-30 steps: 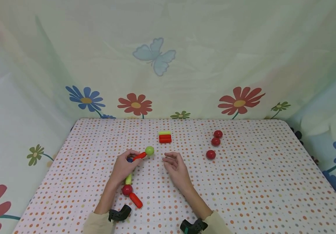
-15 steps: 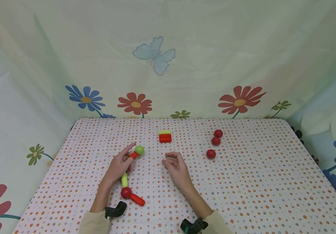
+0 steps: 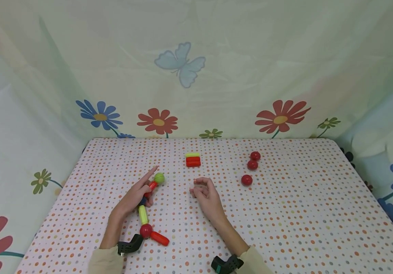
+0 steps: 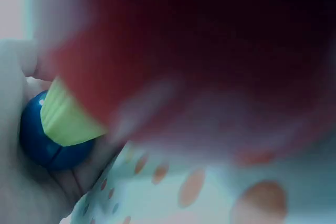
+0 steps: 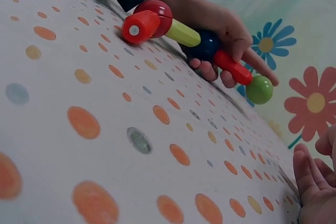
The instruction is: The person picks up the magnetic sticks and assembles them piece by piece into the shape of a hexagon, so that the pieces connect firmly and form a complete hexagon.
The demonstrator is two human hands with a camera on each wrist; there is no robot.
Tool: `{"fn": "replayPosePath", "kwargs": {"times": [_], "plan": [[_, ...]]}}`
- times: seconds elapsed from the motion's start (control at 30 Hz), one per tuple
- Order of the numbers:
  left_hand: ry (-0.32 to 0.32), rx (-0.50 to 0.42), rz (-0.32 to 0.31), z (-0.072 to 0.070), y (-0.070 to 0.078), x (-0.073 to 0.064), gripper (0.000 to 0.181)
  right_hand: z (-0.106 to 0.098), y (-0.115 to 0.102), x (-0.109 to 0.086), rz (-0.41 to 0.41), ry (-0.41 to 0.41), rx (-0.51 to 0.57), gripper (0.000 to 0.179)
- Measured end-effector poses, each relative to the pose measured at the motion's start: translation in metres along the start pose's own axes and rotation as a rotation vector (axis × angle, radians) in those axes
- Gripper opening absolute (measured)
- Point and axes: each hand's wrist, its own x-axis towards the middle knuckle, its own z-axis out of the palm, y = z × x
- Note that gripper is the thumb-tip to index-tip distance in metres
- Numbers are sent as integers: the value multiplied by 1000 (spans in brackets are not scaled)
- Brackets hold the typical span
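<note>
My left hand (image 3: 128, 199) holds a chain of toy balls and rods, gripping it near the blue ball (image 5: 206, 46) and a red rod (image 5: 231, 67). Its index finger points straight out along the chain. At the far tip sits a green ball (image 3: 159, 177); toward me come a yellow-green rod (image 3: 143, 215), a red ball (image 3: 146, 230) and another red rod (image 3: 160, 238), bent off to the right. In the left wrist view the red ball and rod loom blurred, with the blue ball (image 4: 50, 150) against the palm. My right hand (image 3: 208, 199) holds nothing, its fingers loosely curled.
Farther back on the dotted table (image 3: 285, 213) lie two red rods (image 3: 193, 161) beside a yellow-green rod (image 3: 192, 155). Three red balls (image 3: 246, 180) rest to the right. A flowered cloth (image 3: 234, 76) hangs behind the table.
My left hand has shifted left with the chain, whose green end has swung left and toward me. The index finger has straightened. The right hand has stayed nearly still.
</note>
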Motion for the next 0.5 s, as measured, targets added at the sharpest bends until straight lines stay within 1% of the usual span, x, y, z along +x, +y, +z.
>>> {"fn": "replayPosePath", "kwargs": {"times": [0.13, 0.2, 0.33, 0.4, 0.5], "plan": [[-41, -41, -17, -4, -2, -2, 50, 1, 0, 0, 3, 7, -17, 31], [-54, -50, -12, -6, -3, -3, 49, 1, 0, -1, 3, 8, -20, 32], [-74, -73, 40, -7, -6, -2, 50, 2, -1, -1, 2, 6, -22, 32], [-75, -81, 63, -6, -7, -1, 50, 2, -1, -1, 3, 7, -25, 31], [-65, -88, 75, -3, -8, 2, 48, 1, -1, -1, 1, 7, -32, 31]]}}
